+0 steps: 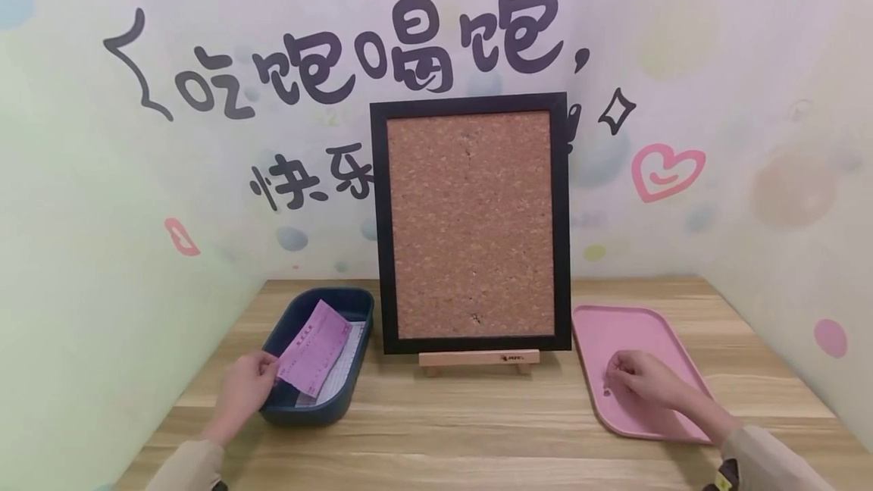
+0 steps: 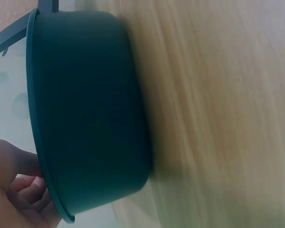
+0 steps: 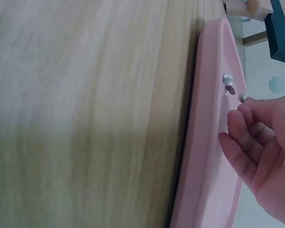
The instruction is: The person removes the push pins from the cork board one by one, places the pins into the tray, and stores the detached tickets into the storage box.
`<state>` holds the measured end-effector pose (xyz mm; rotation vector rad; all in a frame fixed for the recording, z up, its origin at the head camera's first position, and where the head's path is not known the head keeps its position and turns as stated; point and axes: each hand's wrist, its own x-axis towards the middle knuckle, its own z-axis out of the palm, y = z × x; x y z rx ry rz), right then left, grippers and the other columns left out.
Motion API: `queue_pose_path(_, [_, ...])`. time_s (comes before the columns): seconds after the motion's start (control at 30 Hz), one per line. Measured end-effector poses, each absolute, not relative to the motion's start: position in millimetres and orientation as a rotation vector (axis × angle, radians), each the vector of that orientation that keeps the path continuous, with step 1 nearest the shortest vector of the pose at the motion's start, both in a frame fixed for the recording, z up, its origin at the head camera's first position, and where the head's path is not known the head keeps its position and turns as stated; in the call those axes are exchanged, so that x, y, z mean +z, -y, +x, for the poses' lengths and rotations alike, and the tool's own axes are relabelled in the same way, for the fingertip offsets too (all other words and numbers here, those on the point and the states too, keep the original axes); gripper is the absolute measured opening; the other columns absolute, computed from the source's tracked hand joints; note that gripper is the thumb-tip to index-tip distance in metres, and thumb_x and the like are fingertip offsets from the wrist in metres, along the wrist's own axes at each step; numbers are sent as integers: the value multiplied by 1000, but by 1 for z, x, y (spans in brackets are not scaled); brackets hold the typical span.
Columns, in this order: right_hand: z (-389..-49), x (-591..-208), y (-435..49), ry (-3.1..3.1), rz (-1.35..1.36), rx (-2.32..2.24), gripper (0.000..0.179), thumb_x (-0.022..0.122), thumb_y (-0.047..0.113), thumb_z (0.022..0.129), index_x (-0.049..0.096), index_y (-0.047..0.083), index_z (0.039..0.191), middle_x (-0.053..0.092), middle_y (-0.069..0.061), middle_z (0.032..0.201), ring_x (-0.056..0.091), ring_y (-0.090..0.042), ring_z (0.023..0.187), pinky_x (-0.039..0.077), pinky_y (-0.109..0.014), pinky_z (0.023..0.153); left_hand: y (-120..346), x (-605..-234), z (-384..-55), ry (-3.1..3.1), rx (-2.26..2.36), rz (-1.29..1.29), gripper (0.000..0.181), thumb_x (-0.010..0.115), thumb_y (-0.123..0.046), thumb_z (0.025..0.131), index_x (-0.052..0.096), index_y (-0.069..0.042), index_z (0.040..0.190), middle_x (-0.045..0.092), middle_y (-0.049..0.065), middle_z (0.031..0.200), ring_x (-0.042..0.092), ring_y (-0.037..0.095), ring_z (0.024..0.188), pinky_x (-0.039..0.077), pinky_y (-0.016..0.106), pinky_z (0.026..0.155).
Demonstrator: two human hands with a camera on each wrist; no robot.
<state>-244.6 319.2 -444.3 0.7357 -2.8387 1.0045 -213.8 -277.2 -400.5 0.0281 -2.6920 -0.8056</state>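
Observation:
My left hand (image 1: 244, 391) pinches the near left corner of a pink printed slip (image 1: 317, 351), which slants up out of a dark blue bin (image 1: 355, 381). White printed sheets (image 1: 354, 361) lie beneath it. The left wrist view has the hand's fingers behind the bin's rim, with the slip hidden. Over a pink tray (image 1: 655, 332), my right hand (image 1: 644, 379) has its thumb and finger together on a small metal thumbtack (image 3: 242, 97). Another shiny thumbtack (image 3: 228, 79) lies on the tray close by, beside a small dark piece (image 3: 230, 90).
A black-framed cork board (image 1: 474, 226) leans upright on a small wooden easel (image 1: 480, 358) between bin and tray. All stand on a wood-grain table (image 1: 450, 430). Behind and at both sides rise walls (image 1: 307, 157), the back one with large lettering.

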Motion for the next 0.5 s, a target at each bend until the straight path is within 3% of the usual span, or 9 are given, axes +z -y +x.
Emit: queue_pose_path(0.5, [-241,-444,-314,2932,657,1042,8,57,7,87,59,5,79,50,5,59,43,0,50,39,-21,45,260,-407,-220,2868,-719,28,11,62,-5,74,64,6,71,61,8,62,53,18,56,44,34,53])
